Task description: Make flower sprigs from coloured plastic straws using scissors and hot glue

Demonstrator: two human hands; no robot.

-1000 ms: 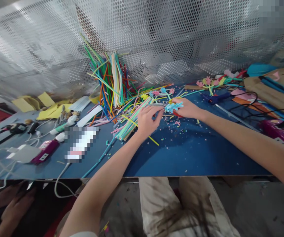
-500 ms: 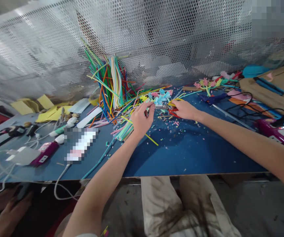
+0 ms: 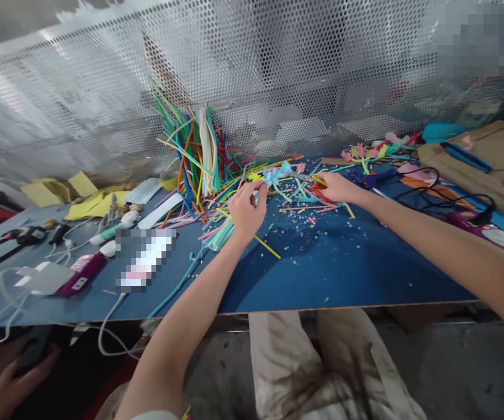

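My left hand (image 3: pixel 245 208) pinches the stem of a light blue straw flower (image 3: pixel 277 173) over the blue table (image 3: pixel 322 268). My right hand (image 3: pixel 337 188) is closed on red-handled scissors (image 3: pixel 317 189), whose blades point left toward the flower. A heap of colourful straws (image 3: pixel 199 151) leans against the perforated metal wall just behind and left of my hands. Small coloured cuttings (image 3: pixel 311 224) lie scattered on the table below my hands.
Finished straw flowers (image 3: pixel 363 153) and a blue glue gun (image 3: pixel 372 177) lie at the back right, with black cables (image 3: pixel 444 189) and a purple device (image 3: pixel 488 232). At left are yellow paper (image 3: pixel 86 195), chargers and white cables (image 3: pixel 42 274). Another person's hand (image 3: pixel 7 379) shows at the bottom left.
Both hands moved away from me toward the straw heap. The blue flower passed from my right hand's side to my left fingertips, and my right hand now shows the red scissors.
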